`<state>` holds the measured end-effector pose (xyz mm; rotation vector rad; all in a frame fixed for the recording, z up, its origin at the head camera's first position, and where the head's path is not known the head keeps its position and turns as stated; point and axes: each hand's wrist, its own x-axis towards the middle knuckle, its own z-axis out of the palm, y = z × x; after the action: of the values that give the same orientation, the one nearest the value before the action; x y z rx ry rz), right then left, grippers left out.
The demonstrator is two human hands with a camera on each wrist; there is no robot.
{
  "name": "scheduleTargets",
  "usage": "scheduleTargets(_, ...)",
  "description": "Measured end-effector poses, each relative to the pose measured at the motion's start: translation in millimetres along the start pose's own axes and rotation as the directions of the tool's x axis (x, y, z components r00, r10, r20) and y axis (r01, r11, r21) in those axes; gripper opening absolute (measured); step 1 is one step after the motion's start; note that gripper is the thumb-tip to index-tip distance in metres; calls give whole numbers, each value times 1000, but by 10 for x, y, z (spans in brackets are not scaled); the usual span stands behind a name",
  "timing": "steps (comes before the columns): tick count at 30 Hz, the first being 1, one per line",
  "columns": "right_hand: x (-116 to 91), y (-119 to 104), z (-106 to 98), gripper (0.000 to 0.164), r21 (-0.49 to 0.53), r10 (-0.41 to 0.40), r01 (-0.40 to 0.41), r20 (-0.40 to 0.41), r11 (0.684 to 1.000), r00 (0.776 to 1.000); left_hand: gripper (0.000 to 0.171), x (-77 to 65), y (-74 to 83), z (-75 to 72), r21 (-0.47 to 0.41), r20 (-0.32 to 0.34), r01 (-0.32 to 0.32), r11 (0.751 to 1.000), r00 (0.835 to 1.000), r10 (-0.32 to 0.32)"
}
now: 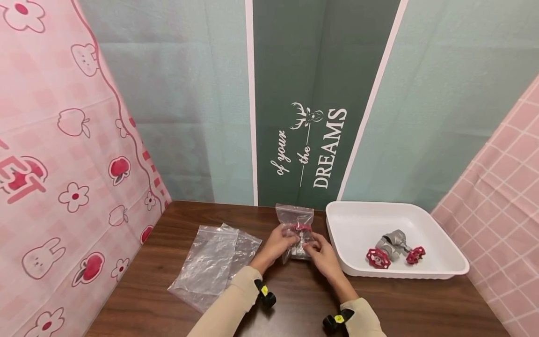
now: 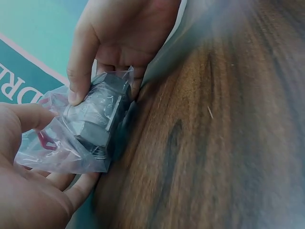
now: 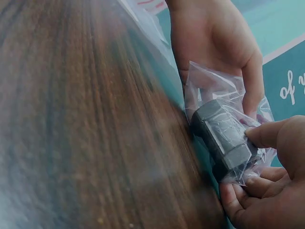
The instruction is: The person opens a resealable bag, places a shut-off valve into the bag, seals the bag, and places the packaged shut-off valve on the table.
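Observation:
A grey metal valve [image 2: 97, 114] with a red handwheel [image 1: 302, 228] sits inside a clear zip bag [image 1: 294, 214], just above or on the table; which one is hard to tell. My left hand [image 1: 278, 244] grips the bagged valve from the left, thumb on the front. From the right, my right hand [image 1: 323, 256] pinches it between thumb and fingers. In the right wrist view, the hexagonal ends of the valve body [image 3: 224, 138] press against the plastic at the bag's bottom. The bag's zip end stands up beyond the handwheel.
Flat clear zip bags [image 1: 210, 262] overlap on the wooden table [image 1: 290, 299] to the left. At the right stands a white tray [image 1: 349, 220] with grey valves [image 1: 393, 241] that have red handwheels. Printed cloth hangs behind and at both sides.

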<state>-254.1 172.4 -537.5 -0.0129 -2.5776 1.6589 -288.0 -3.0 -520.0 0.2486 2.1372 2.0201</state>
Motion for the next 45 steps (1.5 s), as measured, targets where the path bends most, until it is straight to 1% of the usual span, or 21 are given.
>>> scheduleTargets(6, 43, 27, -27, 53, -44, -31, 29, -36, 999, 999, 46, 85, 0, 51, -5, -6, 13, 1000, 1000, -13)
scheduleTargets(12, 59, 18, -26, 48, -71, -23, 21, -30, 997, 999, 47, 127, 11, 49, -21, 7, 43, 999, 999, -43)
scheduleTargets(17, 60, -29, -10, 41, -141, -43, 34, -64, 989, 997, 44, 144, 1, 18, 17, 15, 65, 998, 998, -65)
scheduleTargets(21, 43, -54, -16, 39, -185, -61, 45, -78, 982, 995, 42, 151, -10, 1, 56, 19, 65, 996, 998, -66)
scheduleTargets(25, 25, -55, -28, 39, -175, -45, 32, -70, 984, 996, 47, 145, -24, -14, 56, 23, 66, 996, 997, -67)
scheduleTargets(28, 18, -51, -29, 39, -163, -35, 23, -69, 986, 997, 56, 135, -38, -33, 57, 15, 75, 996, 997, -76)
scheduleTargets(32, 12, -48, -25, 40, -130, -18, 8, -77, 991, 997, 68, 123, -54, -69, 98, -12, 82, 992, 997, -82)
scheduleTargets(35, 3, -52, -25, 41, -113, -8, -1, -82, 994, 997, 72, 114, -47, -104, 121, -26, 75, 990, 997, -73)
scheduleTargets(38, -8, -63, -22, 41, -119, -11, 1, -88, 993, 996, 70, 99, -38, -138, 90, -18, 68, 994, 998, -67)
scheduleTargets(42, -30, -93, -7, 42, -147, -20, 4, -109, 989, 994, 66, 56, -23, -184, 17, 8, 59, 998, 998, -59)
scheduleTargets(43, -40, -105, -3, 41, -154, -27, 9, -117, 988, 993, 65, 42, -15, -199, 10, 12, 54, 999, 998, -54)
scheduleTargets(45, -58, -129, 14, 41, -174, -43, 19, -139, 984, 989, 62, 13, 2, -237, 25, 14, 39, 999, 999, -40)
